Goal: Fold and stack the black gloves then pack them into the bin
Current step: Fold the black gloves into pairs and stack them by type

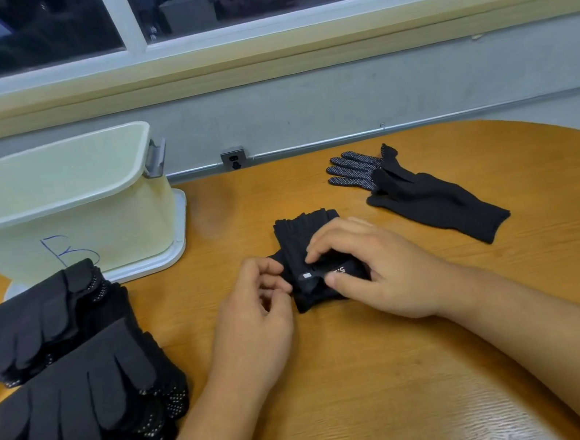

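Both our hands met at centre frame on the worktop (384,377): our left hand (256,302) pinched the folded glove (302,235) at its left edge, and our right hand (377,266) gripped its labelled cuff. We saw unfolded gloves (426,197) at upper right, glove stacks (80,400) at lower left and the bin (59,204) at upper left.

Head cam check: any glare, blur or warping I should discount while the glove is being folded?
Head view: wide-angle bend bows the far edge of the table and the sill; glare patch at the table's bottom right; frame's left edge above the bin is smeared; folded glove at centre is sharp.
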`<state>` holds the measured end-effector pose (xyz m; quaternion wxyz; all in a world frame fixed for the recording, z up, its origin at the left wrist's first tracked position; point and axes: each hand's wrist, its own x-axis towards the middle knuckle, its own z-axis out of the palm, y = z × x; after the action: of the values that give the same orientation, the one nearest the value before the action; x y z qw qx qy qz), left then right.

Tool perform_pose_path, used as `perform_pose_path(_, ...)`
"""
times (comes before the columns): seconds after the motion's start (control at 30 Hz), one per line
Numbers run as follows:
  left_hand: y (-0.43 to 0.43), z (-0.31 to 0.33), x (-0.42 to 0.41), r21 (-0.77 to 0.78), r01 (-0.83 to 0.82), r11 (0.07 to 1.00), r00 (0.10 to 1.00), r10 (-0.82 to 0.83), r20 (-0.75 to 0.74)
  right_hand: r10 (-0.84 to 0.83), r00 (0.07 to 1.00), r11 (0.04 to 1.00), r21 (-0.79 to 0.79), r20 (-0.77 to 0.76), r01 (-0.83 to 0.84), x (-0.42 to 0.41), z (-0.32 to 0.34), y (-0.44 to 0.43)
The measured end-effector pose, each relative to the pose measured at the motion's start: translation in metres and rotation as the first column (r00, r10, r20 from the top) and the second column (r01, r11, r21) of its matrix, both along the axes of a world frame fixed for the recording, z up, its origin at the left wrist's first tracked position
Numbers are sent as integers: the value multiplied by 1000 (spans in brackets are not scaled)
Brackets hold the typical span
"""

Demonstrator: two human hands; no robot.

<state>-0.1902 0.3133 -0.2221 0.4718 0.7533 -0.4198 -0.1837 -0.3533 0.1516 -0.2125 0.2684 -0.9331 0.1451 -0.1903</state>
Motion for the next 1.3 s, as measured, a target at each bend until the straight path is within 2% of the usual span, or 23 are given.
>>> perform_pose_path(0.13,6,1,1,17,98,995,994,-99,39,57,989,997,-39,-135,-63,-9,-7,-6)
perform_pose_path(0.37,4,-4,1,83,104,991,981,-117,157,16,1000,998,-56,-13,-17,-4,-13,-6)
perform_pose_path(0.53,3,-1,0,92,97,991,980,-111,163,19,1000,1000,-3,-23,-19,0,-14,-5)
perform_pose_path(0.7,3,-2,0,83,112,990,965,-128,227,57,985,996,-65,-162,-69,-3,-10,-7)
perform_pose_path(0.83,4,-2,0,145,63,987,927,-112,358,89,944,979,-148,-317,-142,-6,-5,-7)
perform_pose_path(0.9,0,9,0,52,36,998,889,-56,455,77,938,980,-145,-338,-133,-6,-5,-6)
perform_pose_path(0.97,-13,23,-4,-3,117,993,875,-102,474,82,948,987,-104,-306,-119,-6,-6,-5)
perform_pose_path(1.03,-31,28,-10,102,205,973,890,-229,394,93,971,996,14,-218,-92,-4,-9,-5)
perform_pose_path(1.1,-47,21,-13,251,208,945,894,-288,343,58,986,993,112,-155,-41,-6,-9,-7)
perform_pose_path(1.3,-48,-1,5,449,251,858,818,-436,376,-87,994,949,298,-72,105,-4,-9,-11)
